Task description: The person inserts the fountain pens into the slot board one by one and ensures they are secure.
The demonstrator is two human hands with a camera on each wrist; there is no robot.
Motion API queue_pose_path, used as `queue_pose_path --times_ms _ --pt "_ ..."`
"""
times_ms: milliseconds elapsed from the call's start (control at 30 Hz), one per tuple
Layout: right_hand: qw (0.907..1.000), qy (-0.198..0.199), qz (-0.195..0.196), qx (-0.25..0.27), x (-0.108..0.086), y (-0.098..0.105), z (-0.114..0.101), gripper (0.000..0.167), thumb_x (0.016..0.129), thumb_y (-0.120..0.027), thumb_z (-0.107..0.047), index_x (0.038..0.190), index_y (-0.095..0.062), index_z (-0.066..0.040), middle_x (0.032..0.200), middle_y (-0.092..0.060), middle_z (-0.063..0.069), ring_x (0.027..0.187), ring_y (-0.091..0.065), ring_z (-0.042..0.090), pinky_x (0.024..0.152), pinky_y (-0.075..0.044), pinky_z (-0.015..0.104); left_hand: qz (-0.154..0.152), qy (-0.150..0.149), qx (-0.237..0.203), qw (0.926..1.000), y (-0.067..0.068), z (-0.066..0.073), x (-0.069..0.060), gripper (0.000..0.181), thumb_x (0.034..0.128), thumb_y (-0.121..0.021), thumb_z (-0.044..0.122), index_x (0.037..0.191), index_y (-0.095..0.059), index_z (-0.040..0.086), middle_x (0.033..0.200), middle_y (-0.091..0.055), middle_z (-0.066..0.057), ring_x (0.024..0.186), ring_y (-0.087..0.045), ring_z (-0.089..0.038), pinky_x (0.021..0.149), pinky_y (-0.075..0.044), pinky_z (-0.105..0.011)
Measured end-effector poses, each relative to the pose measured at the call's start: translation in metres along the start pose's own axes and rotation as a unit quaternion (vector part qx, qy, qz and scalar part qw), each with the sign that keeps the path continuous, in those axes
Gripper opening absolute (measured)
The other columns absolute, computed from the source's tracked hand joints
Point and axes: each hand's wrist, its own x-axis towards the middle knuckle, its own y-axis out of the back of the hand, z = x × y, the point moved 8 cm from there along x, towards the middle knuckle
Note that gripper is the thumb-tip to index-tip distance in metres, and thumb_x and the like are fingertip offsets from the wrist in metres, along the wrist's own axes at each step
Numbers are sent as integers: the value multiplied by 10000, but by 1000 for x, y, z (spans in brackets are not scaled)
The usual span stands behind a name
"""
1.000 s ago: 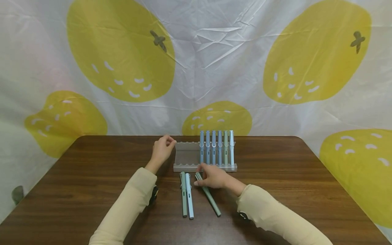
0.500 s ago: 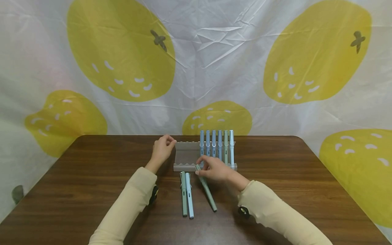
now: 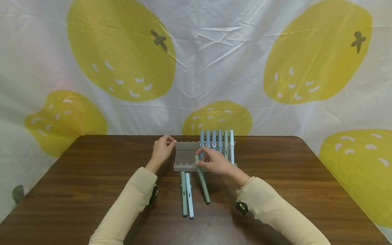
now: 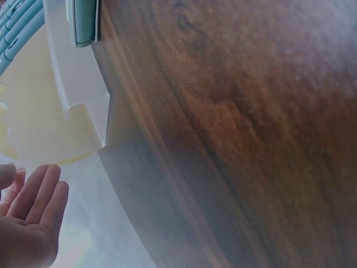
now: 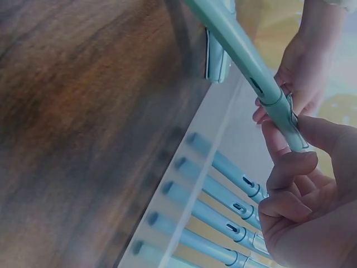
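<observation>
My right hand [image 3: 215, 161] pinches a green fountain pen [image 3: 202, 182] by its capped end. The pen hangs tilted in front of the clear pen rack [image 3: 185, 167], its lower end toward me. In the right wrist view, thumb and fingers close round the cap by the clip. My left hand [image 3: 162, 151] pinches the rack's upper left corner; the left wrist view shows its other fingers fairly straight. Several blue pens [image 3: 208, 137], a green pen [image 3: 226, 137] and a pale blue pen [image 3: 231, 146] stand in the rack's right part, some partly hidden behind my right hand.
Before the rack, another green pen [image 3: 184, 194] and a light blue pen [image 3: 189, 195] lie side by side on the brown wooden table [image 3: 92, 190]. A white cloth with yellow fruit prints [image 3: 226, 81] hangs behind the table.
My right hand has lifted the green pen's cap end and moved it up and forward to the rack; its lower end has swung left. My left hand has stayed at the rack corner.
</observation>
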Motion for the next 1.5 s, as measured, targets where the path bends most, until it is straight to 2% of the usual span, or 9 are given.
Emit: queue_pose_path --times_ms 267,500,767,1000,1100,1500 --pt "9996 55 241 115 5 8 -3 278 855 -586 -160 1104 -501 -70 756 -618 -7 675 -582 183 544 -438 287 -21 76 -34 10000 -1 -1 1 167 865 -569 198 850 -596 35 890 -644 -147 856 -595 -282 740 -430 -410" --pt "9986 65 533 -21 11 17 -4 287 868 -567 -170 1134 -480 -104 758 -615 -9 578 -549 155 512 -417 293 -17 73 -18 10000 -1 -3 1 174 864 -570 208 853 -598 37 900 -642 -144 864 -594 -277 748 -427 -411" --pt "9964 43 845 -62 16 27 -2 309 865 -571 -169 1142 -482 -65 825 -630 33 628 -577 164 525 -418 299 -28 53 -61 10000 -1 -2 1 179 865 -570 208 850 -599 32 879 -646 -143 837 -597 -277 725 -435 -409" --pt "9939 -72 1090 -161 19 36 -1 298 868 -567 -183 1143 -488 -101 865 -634 52 640 -564 140 546 -424 304 -48 64 -59 10000 -2 -3 1 176 867 -567 204 856 -600 32 883 -647 -144 841 -597 -279 728 -434 -410" --pt "9929 -13 1185 -147 22 40 -2 306 867 -567 -174 1148 -485 -83 875 -634 68 660 -562 146 569 -431 305 -57 63 -55 9999 -2 -3 1 175 868 -566 205 857 -599 33 890 -646 -146 851 -595 -282 734 -432 -412" --pt "9866 125 1609 -255 29 52 -4 321 871 -560 -181 1168 -476 -92 878 -642 75 582 -544 133 513 -421 296 -46 22 -33 10000 -1 -3 2 180 870 -564 205 860 -597 29 889 -645 -146 851 -595 -280 745 -426 -410"
